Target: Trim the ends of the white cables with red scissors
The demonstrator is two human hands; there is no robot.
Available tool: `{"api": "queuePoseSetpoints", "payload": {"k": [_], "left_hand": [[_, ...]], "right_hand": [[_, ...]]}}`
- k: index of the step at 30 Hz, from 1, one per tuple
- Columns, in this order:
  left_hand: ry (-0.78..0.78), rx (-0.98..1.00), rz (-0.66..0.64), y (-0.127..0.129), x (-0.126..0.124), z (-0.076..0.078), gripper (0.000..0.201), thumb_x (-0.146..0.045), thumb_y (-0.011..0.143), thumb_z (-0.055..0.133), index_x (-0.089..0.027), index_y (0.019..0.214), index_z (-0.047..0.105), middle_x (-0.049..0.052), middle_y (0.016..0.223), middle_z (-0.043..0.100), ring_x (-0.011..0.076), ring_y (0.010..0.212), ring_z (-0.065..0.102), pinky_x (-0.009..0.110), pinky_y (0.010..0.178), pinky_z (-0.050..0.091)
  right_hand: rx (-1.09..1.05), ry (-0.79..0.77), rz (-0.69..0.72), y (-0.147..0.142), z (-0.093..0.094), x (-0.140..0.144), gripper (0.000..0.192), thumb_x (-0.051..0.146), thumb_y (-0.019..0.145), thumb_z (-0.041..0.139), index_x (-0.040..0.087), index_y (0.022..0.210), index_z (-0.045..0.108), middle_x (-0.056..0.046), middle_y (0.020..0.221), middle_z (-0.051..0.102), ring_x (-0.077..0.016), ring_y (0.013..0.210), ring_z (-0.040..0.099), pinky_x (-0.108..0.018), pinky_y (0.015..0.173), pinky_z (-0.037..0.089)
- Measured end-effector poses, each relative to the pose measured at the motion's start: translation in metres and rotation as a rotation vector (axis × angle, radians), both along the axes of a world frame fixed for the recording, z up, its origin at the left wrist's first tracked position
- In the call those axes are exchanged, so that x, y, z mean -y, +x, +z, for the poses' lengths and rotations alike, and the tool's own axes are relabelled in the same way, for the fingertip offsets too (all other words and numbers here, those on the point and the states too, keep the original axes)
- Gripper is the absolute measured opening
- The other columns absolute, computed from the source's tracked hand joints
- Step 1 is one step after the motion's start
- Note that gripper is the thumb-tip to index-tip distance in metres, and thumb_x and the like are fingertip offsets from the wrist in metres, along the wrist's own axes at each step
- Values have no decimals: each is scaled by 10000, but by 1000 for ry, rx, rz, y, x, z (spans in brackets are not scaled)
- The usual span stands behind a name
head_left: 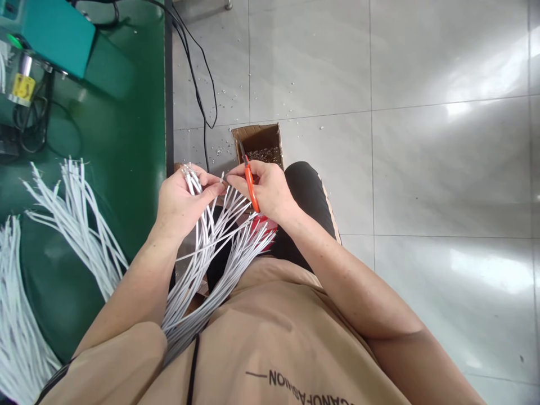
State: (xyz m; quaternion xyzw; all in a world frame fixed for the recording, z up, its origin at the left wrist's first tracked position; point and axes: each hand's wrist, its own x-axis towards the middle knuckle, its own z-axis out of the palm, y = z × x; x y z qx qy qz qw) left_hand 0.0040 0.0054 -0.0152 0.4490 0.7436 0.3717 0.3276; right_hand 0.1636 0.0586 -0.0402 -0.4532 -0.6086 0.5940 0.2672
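Note:
My left hand [183, 198] is closed around several white cables [192, 179], their stripped ends poking up past the fingers. Between its thumb and forefinger one cable end [221, 178] is pinched. Close against that end, the fingertips of my right hand [266, 187] meet the left ones. Tucked in the right hand are orange-handled cutters [250, 183], dark tips pointing away from me over an open cardboard box. The rest of the white cable bundle [240, 247] hangs across my lap, its loose ends fanned below my hands.
On the green table [139, 112] at left lie two more white cable bundles [84, 214], near a teal machine [59, 36]. Small clippings fill the cardboard box [257, 133] and dot the tiled floor [312, 169]. Black cords [198, 84] run down beside the table edge.

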Motion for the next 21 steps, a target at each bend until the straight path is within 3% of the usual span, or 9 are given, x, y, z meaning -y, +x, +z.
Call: {"api": "queuePoseSetpoints", "payload": {"k": [3, 9, 13, 18, 21], "left_hand": [[1, -125, -17, 1, 0, 2, 313, -185, 624, 764, -235, 676, 460, -20, 764, 705, 200, 763, 694, 322, 693, 565], [16, -271, -24, 7, 0, 8, 285, -215, 634, 781, -229, 646, 497, -23, 753, 712, 202, 776, 676, 327, 721, 524], [25, -318, -28, 10, -1, 10, 261, -194, 639, 774, -223, 631, 515, -26, 750, 703, 193, 779, 660, 314, 711, 505], [49, -244, -27, 7, 1, 4, 260, -155, 657, 744, -219, 626, 494, -26, 775, 697, 186, 782, 660, 318, 731, 513], [47, -10, -35, 4, 1, -1, 254, -187, 681, 735, -223, 662, 484, -24, 760, 680, 169, 712, 654, 317, 682, 530]], "right_hand": [[-194, -162, -39, -6, 2, -1, 176, 303, 757, 634, 160, 833, 704, -2, 819, 691, -123, 759, 600, -243, 705, 462], [-292, -356, -153, -12, 7, 5, 106, 248, 701, 664, 158, 746, 698, 32, 616, 590, -82, 563, 490, -237, 576, 418], [-428, -472, -221, -14, 9, 10, 105, 253, 686, 704, 153, 708, 682, 25, 649, 613, -82, 596, 508, -229, 590, 420], [-528, -568, -239, -19, 4, 11, 127, 203, 678, 706, 161, 608, 609, 57, 537, 501, -61, 527, 421, -214, 516, 335], [-594, -612, -184, -21, -1, 11, 189, 176, 694, 663, 171, 550, 542, 56, 513, 452, -65, 509, 393, -223, 509, 332]]}}
